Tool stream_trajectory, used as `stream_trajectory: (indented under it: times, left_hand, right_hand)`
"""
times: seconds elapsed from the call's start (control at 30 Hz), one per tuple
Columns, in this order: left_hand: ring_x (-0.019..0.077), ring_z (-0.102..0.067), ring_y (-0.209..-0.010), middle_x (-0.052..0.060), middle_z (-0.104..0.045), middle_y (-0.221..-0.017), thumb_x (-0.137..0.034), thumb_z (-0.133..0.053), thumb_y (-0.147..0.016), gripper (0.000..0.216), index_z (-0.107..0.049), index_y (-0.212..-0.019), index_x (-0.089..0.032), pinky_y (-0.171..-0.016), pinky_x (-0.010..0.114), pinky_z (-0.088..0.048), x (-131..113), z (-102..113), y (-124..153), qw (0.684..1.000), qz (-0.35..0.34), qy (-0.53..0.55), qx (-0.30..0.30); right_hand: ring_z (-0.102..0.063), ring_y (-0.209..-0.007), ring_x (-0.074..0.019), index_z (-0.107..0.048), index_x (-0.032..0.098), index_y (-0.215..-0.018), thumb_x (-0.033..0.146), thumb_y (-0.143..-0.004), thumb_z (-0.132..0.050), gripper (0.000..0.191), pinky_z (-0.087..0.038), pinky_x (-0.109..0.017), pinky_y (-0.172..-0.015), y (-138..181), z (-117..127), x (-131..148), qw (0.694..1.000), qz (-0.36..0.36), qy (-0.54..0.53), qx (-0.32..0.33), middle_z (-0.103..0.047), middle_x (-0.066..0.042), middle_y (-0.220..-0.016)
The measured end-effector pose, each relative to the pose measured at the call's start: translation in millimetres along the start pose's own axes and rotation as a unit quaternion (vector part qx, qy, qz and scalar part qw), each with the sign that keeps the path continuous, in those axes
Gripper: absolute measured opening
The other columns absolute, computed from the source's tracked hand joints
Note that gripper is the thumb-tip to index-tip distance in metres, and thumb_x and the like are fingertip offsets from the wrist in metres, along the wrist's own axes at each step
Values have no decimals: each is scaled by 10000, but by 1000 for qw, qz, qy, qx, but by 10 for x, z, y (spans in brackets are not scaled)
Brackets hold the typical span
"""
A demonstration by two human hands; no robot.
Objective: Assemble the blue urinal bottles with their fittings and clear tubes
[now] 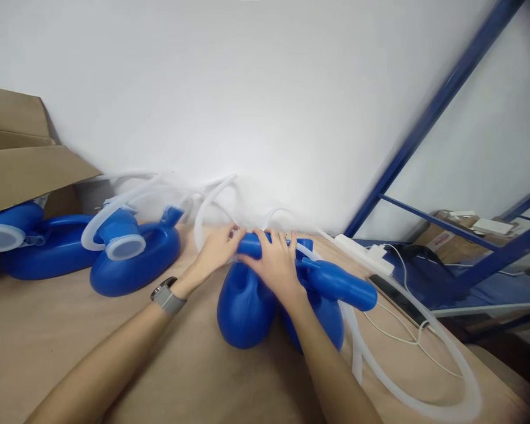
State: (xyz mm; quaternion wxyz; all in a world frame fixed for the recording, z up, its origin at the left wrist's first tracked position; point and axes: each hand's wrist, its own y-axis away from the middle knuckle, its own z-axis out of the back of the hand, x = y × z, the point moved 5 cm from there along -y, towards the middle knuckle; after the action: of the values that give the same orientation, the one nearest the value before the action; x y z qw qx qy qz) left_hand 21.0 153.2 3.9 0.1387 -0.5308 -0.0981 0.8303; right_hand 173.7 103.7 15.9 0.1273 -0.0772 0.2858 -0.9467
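Observation:
A blue plastic bottle (247,306) with a side spout (342,285) stands on the wooden table (35,330) in front of me. My right hand (276,265) is wrapped over the bottle's top handle. My left hand (216,250), with a watch on its wrist, pinches the handle's left end where a translucent white hose (424,400) meets it. The hose loops away across the table to the right and behind the bottle.
Two more blue bottles (135,259) (35,247) with white caps and hoses lie at the left. A cardboard box flap (22,171) overhangs them. A white power strip (362,252), cables and a phone (401,300) lie at the right, beside blue shelving (428,118).

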Motion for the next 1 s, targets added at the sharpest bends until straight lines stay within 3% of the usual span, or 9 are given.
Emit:
stream_trajectory:
  times: [0.1,0.23,0.4,0.57,0.7,0.77,0.87,0.93,1.0]
  left_hand:
    - [266,-656,-854,71,-690,-792,-396,-496,-946,314,-611,-716,-215,-848,377,-512,-3,-17,27,999,-4,-18,-27]
    - [279,-665,-960,83,-709,-850,-381,-433,-947,329,-628,-745,-209,-918,402,-528,78,-32,23,999,11,-4,-45]
    - [257,-696,-862,106,-717,-932,-432,-329,-962,428,-665,-935,-168,-715,380,-599,266,-52,-32,995,73,54,-38]
    - [240,-721,-855,89,-734,-1004,-527,-506,-903,414,-687,-1017,-173,-654,322,-608,335,36,-108,993,91,77,20]
    - [206,-701,-685,53,-726,-863,-401,-636,-805,341,-691,-1057,-177,-627,304,-579,346,335,-133,993,108,34,39]
    - [221,-708,-653,52,-744,-837,-377,-695,-757,369,-719,-1070,-185,-604,313,-576,337,462,-96,989,127,17,79]
    - [272,-749,-733,70,-784,-895,-393,-837,-667,421,-780,-1046,-218,-583,312,-574,275,495,18,971,134,-3,197]
    - [297,-761,-839,78,-796,-964,-408,-893,-635,423,-797,-1014,-245,-628,315,-586,194,431,87,956,105,-21,273]
    - [309,-755,-973,78,-796,-1055,-433,-887,-664,407,-790,-1022,-265,-745,337,-606,90,350,113,949,57,-22,310]
  right_hand:
    - [-613,-1221,-386,-680,235,-1373,615,-885,-785,627,-343,-625,-1145,40,17,24,1000,3,3,-27,-715,-179,-1288]
    - [-597,-1206,-371,-702,234,-1319,599,-922,-751,541,-350,-573,-1111,54,44,31,999,14,-15,-38,-718,-166,-1292]
    - [-588,-1243,-366,-691,281,-1354,663,-864,-781,627,-290,-613,-1167,67,4,-51,996,-23,-74,-33,-701,-141,-1303]
    - [-583,-1267,-376,-676,281,-1379,598,-902,-773,580,-260,-662,-1194,65,-1,-100,996,-37,-80,2,-688,-149,-1315]
    - [-604,-1259,-362,-673,288,-1361,541,-865,-829,578,-235,-671,-1213,56,37,-131,993,-49,-105,18,-691,-133,-1307]
    - [-612,-1258,-358,-677,286,-1348,509,-837,-858,587,-230,-668,-1219,57,45,-141,992,-54,-114,23,-694,-124,-1300]
    - [-617,-1262,-358,-683,283,-1328,489,-821,-864,577,-224,-669,-1224,68,40,-153,991,-50,-124,21,-698,-121,-1298]
    - [-618,-1265,-360,-686,281,-1312,481,-816,-862,563,-210,-669,-1229,76,31,-162,991,-45,-128,13,-699,-120,-1306]
    - [-618,-1265,-360,-687,281,-1303,478,-810,-863,559,-197,-668,-1231,83,25,-172,991,-42,-129,7,-700,-116,-1312]
